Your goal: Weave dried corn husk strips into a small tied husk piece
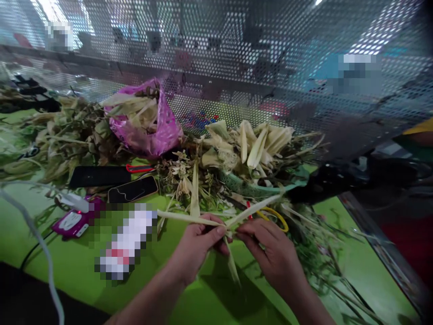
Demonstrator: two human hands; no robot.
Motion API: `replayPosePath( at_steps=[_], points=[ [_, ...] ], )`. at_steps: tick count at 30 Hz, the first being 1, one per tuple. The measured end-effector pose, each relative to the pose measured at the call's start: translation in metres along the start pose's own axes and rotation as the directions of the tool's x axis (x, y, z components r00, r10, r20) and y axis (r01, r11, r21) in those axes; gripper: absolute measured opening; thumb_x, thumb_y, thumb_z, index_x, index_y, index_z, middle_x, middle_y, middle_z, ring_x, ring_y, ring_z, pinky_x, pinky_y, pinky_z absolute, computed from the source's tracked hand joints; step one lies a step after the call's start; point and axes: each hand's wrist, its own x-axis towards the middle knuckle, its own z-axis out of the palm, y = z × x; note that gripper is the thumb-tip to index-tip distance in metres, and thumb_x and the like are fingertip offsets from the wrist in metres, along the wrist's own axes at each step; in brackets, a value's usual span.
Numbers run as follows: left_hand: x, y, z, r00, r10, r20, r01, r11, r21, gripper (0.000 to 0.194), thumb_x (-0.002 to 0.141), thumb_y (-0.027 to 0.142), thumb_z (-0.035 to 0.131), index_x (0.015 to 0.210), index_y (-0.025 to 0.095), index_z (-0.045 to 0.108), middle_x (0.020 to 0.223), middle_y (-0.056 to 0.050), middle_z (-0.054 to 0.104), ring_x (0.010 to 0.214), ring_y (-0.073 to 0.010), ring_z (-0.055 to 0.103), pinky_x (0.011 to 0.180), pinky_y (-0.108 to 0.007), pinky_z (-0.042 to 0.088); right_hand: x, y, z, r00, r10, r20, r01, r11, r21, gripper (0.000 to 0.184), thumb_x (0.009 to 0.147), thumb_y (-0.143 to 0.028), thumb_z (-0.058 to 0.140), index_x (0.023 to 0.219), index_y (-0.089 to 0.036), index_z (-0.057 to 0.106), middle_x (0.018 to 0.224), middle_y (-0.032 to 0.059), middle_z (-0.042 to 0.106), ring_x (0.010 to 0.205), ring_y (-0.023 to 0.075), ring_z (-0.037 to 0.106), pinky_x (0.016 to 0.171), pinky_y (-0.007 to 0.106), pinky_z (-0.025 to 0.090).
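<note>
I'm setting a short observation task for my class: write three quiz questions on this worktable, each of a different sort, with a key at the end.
1. Multiple choice: what does the left hand hold?
a) a phone
b) pale strips
c) a cable

2. True or false: in the picture, the pink bag lies to the left of the green basket.

3. Fill in the missing word: the small light on the purple power strip glows ____.

Key: 1. b; 2. true; 3. red.
</note>
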Motion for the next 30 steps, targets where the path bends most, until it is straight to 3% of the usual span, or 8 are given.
replayPosePath(
  at_steps=[6, 10, 13, 17, 22, 26, 30],
  points=[
    [0.003, -0.006, -0.002, 1.000, -0.030, 0.009, 0.030, 0.999, -0.044, 0.023, 0.071, 0.028, 0.072, 0.078, 0.014, 0.056, 0.065, -0.001, 0.063, 0.050, -0.0072, 0.057, 0.052, -0.018, 0.045, 0.000, 0.003, 0.002, 0.991, -0.094, -0.094, 0.082, 0.989, -0.121, 0.011, 0.087, -0.023, 0.055, 0.085, -0.021, 0.065, 0.080, 0.0044, 0.068, 0.077, 0.0187, 0.062, 0.074, 0.033, 0.045],
    [0.007, -0.009, -0.005, 0.999, -0.038, 0.019, 0.040, 0.997, -0.073, 0.025, 0.072, 0.027, 0.072, 0.085, 0.016, 0.054, 0.080, -0.004, 0.067, 0.063, -0.0130, 0.066, 0.053, -0.020, 0.051, -0.002, 0.001, -0.002, 0.992, -0.050, -0.118, 0.038, 0.993, -0.108, 0.014, 0.086, -0.024, 0.057, 0.095, -0.023, 0.068, 0.090, 0.0057, 0.069, 0.085, 0.0209, 0.062, 0.079, 0.035, 0.046],
    [0.013, -0.010, -0.009, 1.000, 0.004, -0.017, -0.006, 0.995, -0.097, 0.021, 0.075, 0.024, 0.069, 0.084, 0.017, 0.051, 0.081, -0.004, 0.068, 0.068, -0.0157, 0.068, 0.056, -0.023, 0.053, -0.003, -0.008, -0.003, 0.989, -0.037, -0.146, 0.029, 0.998, -0.056, 0.019, 0.086, -0.025, 0.057, 0.102, -0.025, 0.068, 0.095, 0.0056, 0.069, 0.089, 0.0213, 0.062, 0.080, 0.035, 0.047],
    [0.019, -0.012, -0.017, 0.994, 0.106, 0.000, -0.105, 0.979, -0.177, 0.017, 0.076, 0.020, 0.066, 0.084, 0.017, 0.051, 0.074, -0.001, 0.066, 0.075, -0.0169, 0.069, 0.064, -0.022, 0.054, -0.007, -0.028, 0.010, 0.976, -0.210, -0.059, 0.206, 0.976, -0.074, 0.021, 0.083, -0.019, 0.059, 0.100, -0.028, 0.069, 0.090, 0.0036, 0.068, 0.084, 0.0188, 0.060, 0.076, 0.033, 0.044],
    [0.022, -0.015, -0.021, 0.994, 0.107, 0.007, -0.103, 0.975, -0.199, 0.029, 0.066, 0.023, 0.074, 0.084, 0.018, 0.052, 0.075, -0.001, 0.066, 0.077, -0.0191, 0.069, 0.063, -0.027, 0.056, -0.013, -0.051, 0.035, 0.914, -0.374, 0.156, 0.400, 0.896, -0.196, 0.037, 0.079, -0.008, 0.055, 0.111, -0.025, 0.063, 0.097, 0.0048, 0.065, 0.089, 0.0202, 0.056, 0.080, 0.036, 0.040],
    [0.020, -0.014, -0.016, 0.999, 0.045, -0.008, -0.045, 0.985, -0.166, 0.029, 0.061, 0.022, 0.077, 0.079, 0.016, 0.054, 0.072, -0.004, 0.067, 0.073, -0.0183, 0.068, 0.058, -0.024, 0.053, -0.015, -0.056, 0.042, 0.911, -0.381, 0.160, 0.412, 0.864, -0.288, 0.028, 0.080, -0.011, 0.057, 0.103, -0.025, 0.064, 0.099, 0.0056, 0.064, 0.090, 0.0210, 0.053, 0.086, 0.037, 0.037],
    [0.018, -0.013, -0.013, 0.996, 0.085, -0.016, -0.086, 0.986, -0.141, 0.027, 0.058, 0.021, 0.079, 0.073, 0.013, 0.057, 0.064, -0.003, 0.066, 0.065, -0.0150, 0.066, 0.060, -0.022, 0.052, -0.015, -0.054, 0.038, 0.914, -0.394, 0.100, 0.406, 0.869, -0.282, 0.018, 0.085, -0.015, 0.054, 0.097, -0.025, 0.063, 0.085, 0.0021, 0.066, 0.084, 0.0183, 0.053, 0.086, 0.035, 0.037]
  ],
)
